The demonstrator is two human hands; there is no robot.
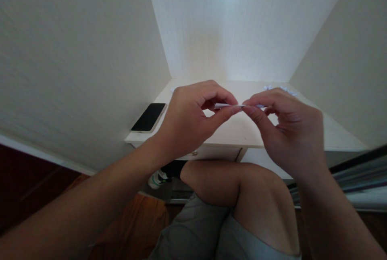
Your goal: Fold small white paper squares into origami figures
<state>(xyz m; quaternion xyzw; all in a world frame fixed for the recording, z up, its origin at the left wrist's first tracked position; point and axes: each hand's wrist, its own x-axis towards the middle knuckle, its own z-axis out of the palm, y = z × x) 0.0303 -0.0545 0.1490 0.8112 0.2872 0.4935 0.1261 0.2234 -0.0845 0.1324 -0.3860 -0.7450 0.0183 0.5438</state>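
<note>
Between my hands is a thin, folded strip of white paper (221, 106), seen nearly edge-on above the desk. My left hand (202, 111) pinches it with thumb and fingertips towards its right part, so its left end sticks out inside the grip. My right hand (281, 119) pinches the other end, thumb against the forefinger. The fingertips of both hands almost meet at the middle. Most of the paper is covered by the fingers, and its full shape cannot be made out.
A phone (149, 117) with a dark screen lies at the left of the white desk (238, 131). Small folded white paper pieces (287, 90) lie at the back right. Panels enclose the desk at the sides and back. A drawer (211, 152) and my legs (242, 183) are below.
</note>
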